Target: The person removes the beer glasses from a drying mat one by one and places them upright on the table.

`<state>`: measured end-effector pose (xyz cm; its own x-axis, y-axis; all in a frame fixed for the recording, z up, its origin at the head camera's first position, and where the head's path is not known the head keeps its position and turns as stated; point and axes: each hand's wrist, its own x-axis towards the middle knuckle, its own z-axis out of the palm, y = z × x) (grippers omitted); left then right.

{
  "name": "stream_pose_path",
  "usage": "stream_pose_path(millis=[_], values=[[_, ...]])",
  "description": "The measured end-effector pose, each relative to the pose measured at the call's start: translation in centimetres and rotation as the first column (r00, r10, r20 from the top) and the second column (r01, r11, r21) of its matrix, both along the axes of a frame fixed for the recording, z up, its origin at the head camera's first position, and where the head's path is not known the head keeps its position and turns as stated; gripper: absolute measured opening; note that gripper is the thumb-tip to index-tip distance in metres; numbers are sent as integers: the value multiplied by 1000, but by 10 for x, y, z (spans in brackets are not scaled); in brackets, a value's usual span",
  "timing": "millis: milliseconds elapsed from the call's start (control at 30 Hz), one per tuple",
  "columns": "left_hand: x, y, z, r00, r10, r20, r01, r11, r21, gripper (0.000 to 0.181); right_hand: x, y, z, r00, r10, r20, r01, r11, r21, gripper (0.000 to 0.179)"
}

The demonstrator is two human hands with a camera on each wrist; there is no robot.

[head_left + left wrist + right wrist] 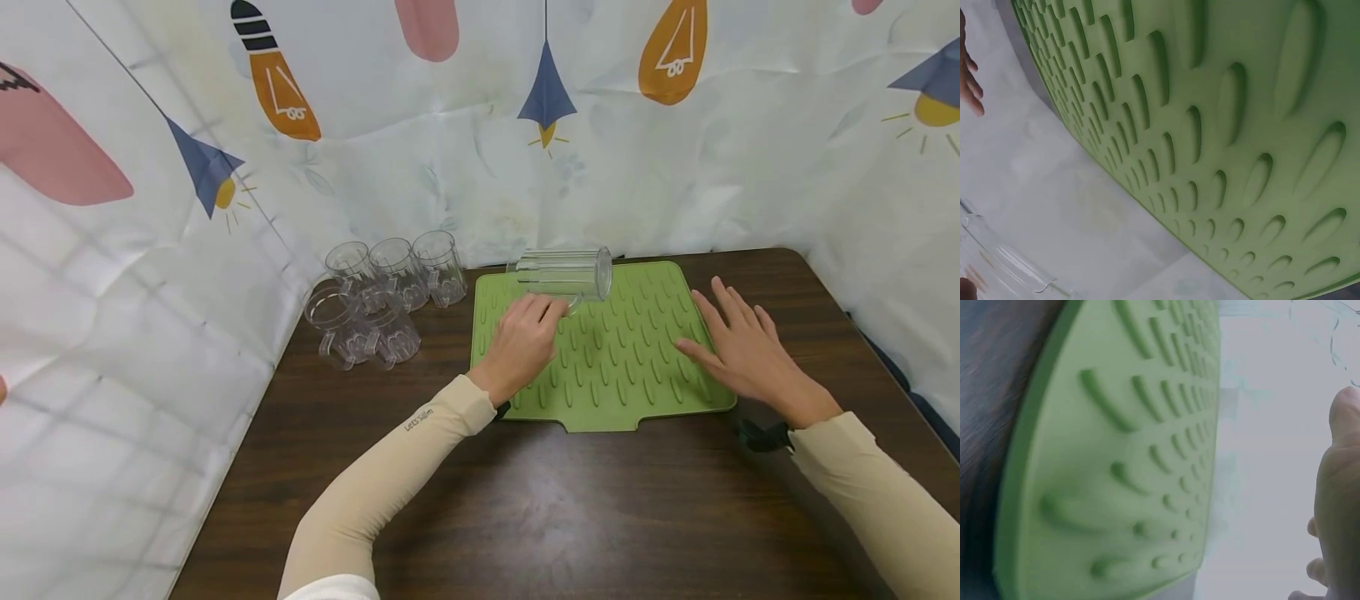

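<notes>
My left hand [523, 343] grips the handle of a clear glass mug [564, 273]. The mug lies on its side in the air, above the back part of a green ribbed drying mat [611, 367], with its mouth or base end toward the right; which one I cannot tell. In the left wrist view only part of the mug [1007, 265] shows at the lower left corner. Over the mat's right edge, my right hand [746, 354] hovers with fingers spread, holding nothing. Its thumb side [1344, 487] appears in the right wrist view.
Several clear mugs [442, 271] stand upright in a cluster on the dark wooden table [525, 517], left of the mat. A white printed curtain [465, 167] hangs close behind the table's back edge and along its left side.
</notes>
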<state>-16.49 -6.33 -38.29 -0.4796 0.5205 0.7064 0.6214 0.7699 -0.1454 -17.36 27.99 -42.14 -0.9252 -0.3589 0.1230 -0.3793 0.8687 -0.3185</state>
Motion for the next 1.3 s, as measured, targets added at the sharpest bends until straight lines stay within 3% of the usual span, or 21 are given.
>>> stream_pose_path(millis=[200,367,767,1000,1300], values=[[0,-1,-1,998,20,-67,-23,999,-47,22,-6,-15,7,999,10,-52,-13,997,-74,84],[0,-2,-4,994,41,-106,-51,995,-90,24,-11,-28,11,997,35,-73,-50,975,-217,82],[1,-2,-10,991,59,-123,-73,990,-119,23,-18,-62,17,994,106,-4,-94,857,-506,72],[2,1,-12,986,68,-154,-90,986,-141,19,-20,-80,21,978,175,111,-71,786,-614,71],[5,5,-15,981,76,-181,-103,984,-147,20,-25,-97,20,969,222,107,-81,699,-711,70]])
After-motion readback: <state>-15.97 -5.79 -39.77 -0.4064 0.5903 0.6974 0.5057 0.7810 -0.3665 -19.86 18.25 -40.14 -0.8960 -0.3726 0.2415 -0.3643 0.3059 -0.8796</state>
